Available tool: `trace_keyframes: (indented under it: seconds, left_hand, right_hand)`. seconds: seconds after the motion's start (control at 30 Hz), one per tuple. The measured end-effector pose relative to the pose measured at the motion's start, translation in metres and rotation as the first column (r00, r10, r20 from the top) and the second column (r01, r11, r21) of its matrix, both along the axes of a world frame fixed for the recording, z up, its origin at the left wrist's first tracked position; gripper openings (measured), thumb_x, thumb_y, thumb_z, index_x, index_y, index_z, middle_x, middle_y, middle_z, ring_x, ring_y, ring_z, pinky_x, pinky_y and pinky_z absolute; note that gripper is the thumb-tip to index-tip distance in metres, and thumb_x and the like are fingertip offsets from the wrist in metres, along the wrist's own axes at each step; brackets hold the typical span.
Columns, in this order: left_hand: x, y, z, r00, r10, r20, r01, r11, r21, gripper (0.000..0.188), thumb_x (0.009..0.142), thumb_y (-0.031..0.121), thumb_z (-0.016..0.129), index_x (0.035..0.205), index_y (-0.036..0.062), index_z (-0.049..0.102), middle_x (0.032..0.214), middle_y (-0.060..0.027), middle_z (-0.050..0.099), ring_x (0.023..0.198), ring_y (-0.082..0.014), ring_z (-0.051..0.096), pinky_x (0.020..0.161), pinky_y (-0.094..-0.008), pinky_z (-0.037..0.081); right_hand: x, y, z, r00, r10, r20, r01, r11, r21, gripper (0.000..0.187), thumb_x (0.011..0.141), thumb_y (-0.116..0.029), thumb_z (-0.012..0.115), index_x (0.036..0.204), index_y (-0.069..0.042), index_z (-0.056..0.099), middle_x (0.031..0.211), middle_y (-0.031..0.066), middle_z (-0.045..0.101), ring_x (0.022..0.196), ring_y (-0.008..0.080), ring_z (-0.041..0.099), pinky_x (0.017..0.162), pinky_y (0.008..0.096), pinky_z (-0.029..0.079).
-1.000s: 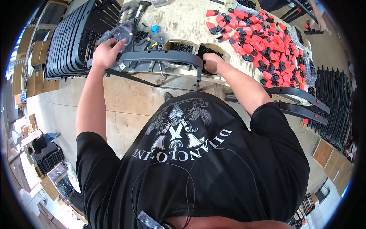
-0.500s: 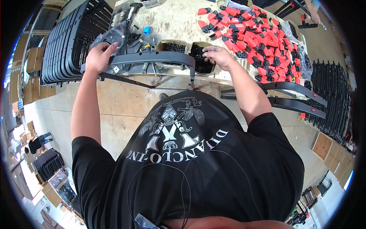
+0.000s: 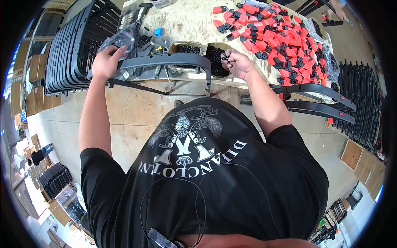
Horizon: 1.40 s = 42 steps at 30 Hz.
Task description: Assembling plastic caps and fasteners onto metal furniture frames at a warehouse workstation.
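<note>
**So, handling that long curved bar and the tiny black bits**

Okay, quick read on what you've got in hand. Your left hand (image 3: 106,62) is wrapped over the left end of the long dark curved bar (image 3: 165,61), fingers closed around it, and the bar sits along the near edge of the worktop (image 3: 190,25), arching across in front of you with its right end dropping down past the edge. It looks like molded plastic or coated metal: stiff and probably light for its length, but long enough to swing if you only pinch one end. I'd keep that whole-hand wrap near the end, or slide toward the middle of the arch if you need it balanced.

Your right hand (image 3: 237,64) is up just over the right one of two tubs of small black parts (image 3: 217,62) at the near edge, fingertips pinched narrow on a small black piece (image 3: 225,58). I can't tell exactly what it is, too small. Stuff like that is light, hard and easy to fumble, so a fingertip pinch is right.

Toward the far right corner there's a big spread of red and black clips (image 3: 277,41), and two more curved bars (image 3: 314,99) rest off the right edge. A stack of dark frames (image 3: 70,49) stands beside the left edge.
</note>
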<state>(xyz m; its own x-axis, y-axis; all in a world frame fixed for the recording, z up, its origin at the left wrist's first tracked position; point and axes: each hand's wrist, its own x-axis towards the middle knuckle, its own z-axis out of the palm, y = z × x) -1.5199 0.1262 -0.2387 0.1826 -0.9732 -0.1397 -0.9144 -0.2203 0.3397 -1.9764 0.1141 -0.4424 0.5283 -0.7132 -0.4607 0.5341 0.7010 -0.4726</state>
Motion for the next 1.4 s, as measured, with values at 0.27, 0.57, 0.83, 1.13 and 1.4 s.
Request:
trace_keyframes:
  seconds: [0.27, 0.57, 0.83, 1.13, 1.4]
  left_hand:
    - [-0.001, 0.005, 0.001, 1.000, -0.007, 0.015, 0.008, 0.996, -0.094, 0.048, 0.090, 0.052, 0.067, 0.095, 0.0041, 0.073, 0.084, -0.0137, 0.072, 0.080, -0.0286, 0.069, 0.075, -0.0372, 0.052]
    - [0.011, 0.046, -0.043, 0.981, -0.184, -0.065, 0.017, 0.413, -0.911, 0.023, 0.085, 0.010, 0.073, 0.103, -0.0002, 0.062, 0.095, -0.0124, 0.063, 0.085, -0.0257, 0.060, 0.077, -0.0361, 0.049]
    - [-0.059, 0.091, -0.127, 0.736, -0.508, -0.448, 0.460, 0.860, -0.220, 0.021, 0.084, 0.017, 0.072, 0.098, 0.0036, 0.065, 0.095, -0.0151, 0.066, 0.087, -0.0344, 0.066, 0.079, -0.0415, 0.054]
    - [-0.148, -0.056, -0.262, 0.712, -0.690, -0.126, 0.702, 0.700, 0.133, 0.037, 0.085, 0.032, 0.067, 0.115, 0.0113, 0.067, 0.115, -0.0131, 0.068, 0.109, -0.0360, 0.063, 0.095, -0.0475, 0.052]
    - [-0.164, -0.068, -0.269, 0.618, -0.786, -0.016, 0.770, 0.600, 0.217, 0.028, 0.084, 0.028, 0.065, 0.102, 0.0066, 0.072, 0.108, -0.0177, 0.070, 0.106, -0.0380, 0.066, 0.093, -0.0475, 0.054]
  right_hand:
    - [0.023, 0.006, 0.019, 0.964, -0.050, 0.261, 0.055, 0.998, -0.009, 0.009, 0.083, -0.009, 0.056, 0.077, -0.011, 0.049, 0.075, 0.0055, 0.048, 0.061, 0.0154, 0.041, 0.054, 0.0270, 0.033]
    - [0.008, 0.032, 0.022, 0.989, -0.150, 0.004, 0.150, 0.989, 0.006, 0.021, 0.089, -0.004, 0.060, 0.077, -0.016, 0.046, 0.069, -0.0011, 0.043, 0.059, 0.0117, 0.039, 0.051, 0.0264, 0.031]
    - [-0.004, 0.106, 0.042, 0.925, -0.329, -0.191, 0.361, 0.917, 0.169, 0.009, 0.083, -0.011, 0.060, 0.088, -0.008, 0.053, 0.085, 0.0051, 0.049, 0.079, 0.0207, 0.049, 0.065, 0.0304, 0.039]
    - [0.011, 0.153, 0.075, 0.835, -0.366, -0.410, 0.444, 0.890, 0.109, 0.013, 0.092, -0.019, 0.057, 0.089, -0.007, 0.056, 0.087, 0.0083, 0.058, 0.083, 0.0259, 0.057, 0.075, 0.0385, 0.048]
    - [-0.027, 0.224, 0.034, 0.730, -0.441, -0.522, 0.617, 0.753, 0.226, 0.017, 0.094, -0.020, 0.057, 0.084, -0.006, 0.057, 0.081, 0.0086, 0.058, 0.076, 0.0253, 0.058, 0.069, 0.0369, 0.049]
